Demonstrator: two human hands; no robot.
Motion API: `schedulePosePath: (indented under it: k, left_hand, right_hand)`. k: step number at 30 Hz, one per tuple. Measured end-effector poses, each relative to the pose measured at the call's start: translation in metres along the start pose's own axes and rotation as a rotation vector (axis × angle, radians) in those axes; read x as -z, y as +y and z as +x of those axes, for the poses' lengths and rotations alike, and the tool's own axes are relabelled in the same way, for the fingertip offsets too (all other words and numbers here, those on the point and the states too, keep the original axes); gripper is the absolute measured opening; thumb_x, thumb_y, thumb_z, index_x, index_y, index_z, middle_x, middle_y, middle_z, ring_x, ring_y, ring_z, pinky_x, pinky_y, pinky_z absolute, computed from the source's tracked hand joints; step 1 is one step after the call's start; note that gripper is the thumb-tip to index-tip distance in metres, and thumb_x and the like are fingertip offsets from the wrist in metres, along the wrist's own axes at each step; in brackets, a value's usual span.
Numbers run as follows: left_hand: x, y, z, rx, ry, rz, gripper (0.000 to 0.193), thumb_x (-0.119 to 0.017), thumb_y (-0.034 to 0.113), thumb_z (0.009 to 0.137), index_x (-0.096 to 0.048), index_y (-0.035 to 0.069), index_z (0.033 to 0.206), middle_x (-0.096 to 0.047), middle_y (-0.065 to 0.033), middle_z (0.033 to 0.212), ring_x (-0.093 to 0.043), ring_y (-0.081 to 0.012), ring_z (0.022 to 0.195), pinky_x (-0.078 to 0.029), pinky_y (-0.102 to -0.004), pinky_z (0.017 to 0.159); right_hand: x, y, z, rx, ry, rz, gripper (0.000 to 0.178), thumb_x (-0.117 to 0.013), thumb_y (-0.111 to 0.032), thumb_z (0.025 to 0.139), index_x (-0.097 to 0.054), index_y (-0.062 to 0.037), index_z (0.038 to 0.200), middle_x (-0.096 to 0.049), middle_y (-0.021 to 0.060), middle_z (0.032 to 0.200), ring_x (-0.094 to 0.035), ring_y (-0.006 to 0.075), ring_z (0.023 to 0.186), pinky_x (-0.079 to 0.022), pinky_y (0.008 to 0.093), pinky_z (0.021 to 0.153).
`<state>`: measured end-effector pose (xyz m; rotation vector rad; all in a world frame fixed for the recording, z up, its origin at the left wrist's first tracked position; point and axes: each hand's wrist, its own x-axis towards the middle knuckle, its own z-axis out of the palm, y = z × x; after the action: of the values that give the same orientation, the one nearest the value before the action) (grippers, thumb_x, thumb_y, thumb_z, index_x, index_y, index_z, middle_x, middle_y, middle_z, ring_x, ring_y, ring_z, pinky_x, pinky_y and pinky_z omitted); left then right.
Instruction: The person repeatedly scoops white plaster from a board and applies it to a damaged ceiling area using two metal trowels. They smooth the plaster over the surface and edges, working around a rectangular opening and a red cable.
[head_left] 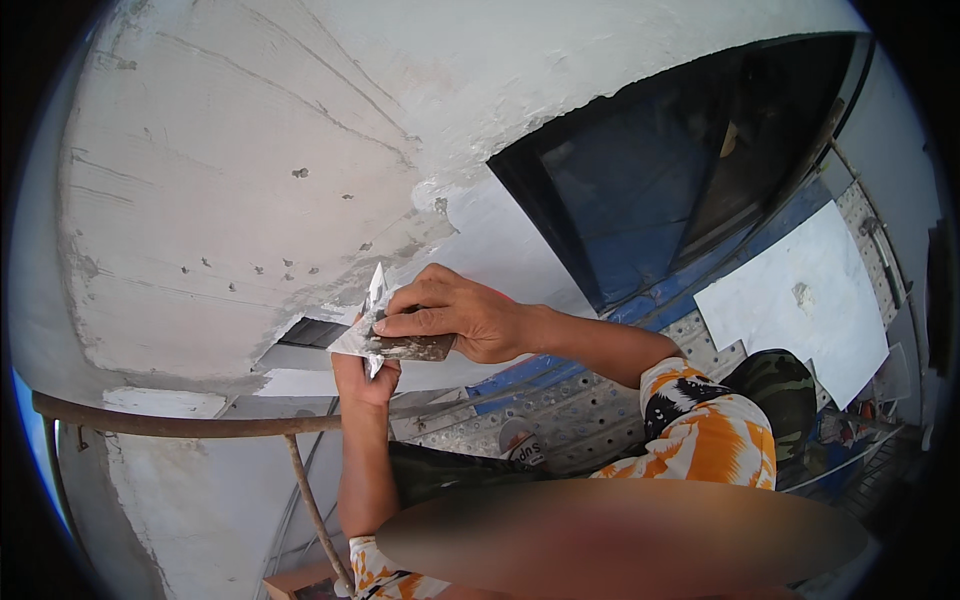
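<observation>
My right hand (462, 312) is closed on a putty knife (415, 347), its fingers pressed along the flat, white-smeared blade. Just below it, my left hand (366, 380) grips a second metal blade (377, 285) coated with wet plaster, which points upward, almost edge-on. The two blades cross and appear to touch. Much of my left hand's fingers and the tool's handle are hidden behind them. Both hands are in front of the wall (230, 210), which has patchy plaster, scratches and small holes.
A dark window opening (640, 190) lies to the right of the wall. Below runs a perforated metal platform (570, 410) with a cup (520, 442) on it. A white board (810, 300) lies at right. A rusty rail (180, 427) crosses at lower left.
</observation>
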<state>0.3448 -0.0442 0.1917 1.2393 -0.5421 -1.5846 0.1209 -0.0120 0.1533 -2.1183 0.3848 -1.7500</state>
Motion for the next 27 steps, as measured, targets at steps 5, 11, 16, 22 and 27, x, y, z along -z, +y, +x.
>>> schedulePosePath:
  k: [5, 11, 16, 22, 27]
  left_hand:
    - [0.012, 0.032, -0.010, 0.175, -0.711, -0.421, 0.028, -0.055, 0.014, 0.099, -0.056, 0.001, 0.124, -0.065, -0.0075, 0.101, -0.064, -0.0107, 0.080, -0.054, -0.0229, 0.061]
    - [0.017, 0.030, -0.023, -0.258, -0.012, -0.016, 0.029, -0.054, 0.023, 0.100, -0.062, 0.003, 0.119, -0.069, -0.0068, 0.106, -0.068, -0.0204, 0.091, -0.057, -0.0353, 0.075]
    - [0.019, 0.024, -0.019, -0.239, -0.076, -0.042, 0.034, -0.051, 0.022, 0.101, -0.058, 0.000, 0.125, -0.065, -0.0106, 0.119, -0.064, -0.0267, 0.107, -0.053, -0.0431, 0.094]
    - [0.024, 0.020, -0.012, -0.216, -0.113, -0.015, 0.034, -0.052, 0.022, 0.100, -0.058, 0.000, 0.125, -0.065, -0.0109, 0.120, -0.064, -0.0272, 0.107, -0.052, -0.0434, 0.095]
    - [0.020, 0.016, -0.007, -0.193, -0.135, 0.000, 0.033, -0.052, 0.022, 0.100, -0.058, 0.001, 0.125, -0.064, -0.0105, 0.122, -0.063, -0.0271, 0.109, -0.051, -0.0444, 0.096]
  right_hand:
    - [0.027, 0.032, -0.036, -0.344, 0.058, -0.573, 0.042, -0.063, 0.000, 0.083, -0.065, -0.0132, 0.123, -0.062, 0.0064, 0.114, -0.053, 0.0283, 0.100, -0.041, 0.0396, 0.090]
    - [0.164, 0.097, -0.065, -0.482, 1.305, -1.080, 0.038, -0.053, -0.003, 0.092, -0.061, -0.0065, 0.129, -0.061, 0.0118, 0.118, -0.053, 0.0312, 0.104, -0.041, 0.0393, 0.092]
    - [0.240, 0.104, -0.091, -0.414, 1.713, -0.430, 0.034, -0.053, -0.002, 0.091, -0.057, 0.0065, 0.124, -0.061, 0.0169, 0.119, -0.063, 0.0297, 0.099, -0.050, 0.0417, 0.087]
    - [0.231, 0.117, -0.124, -0.256, 1.740, 0.425, 0.037, -0.058, 0.007, 0.083, -0.059, 0.0021, 0.120, -0.065, 0.0109, 0.108, -0.066, 0.0235, 0.098, -0.054, 0.0366, 0.086]
    - [0.234, 0.131, -0.124, 0.001, 1.802, 0.528, 0.043, -0.058, 0.008, 0.085, -0.052, 0.0018, 0.127, -0.059, 0.0131, 0.120, -0.063, 0.0286, 0.108, -0.055, 0.0445, 0.089]
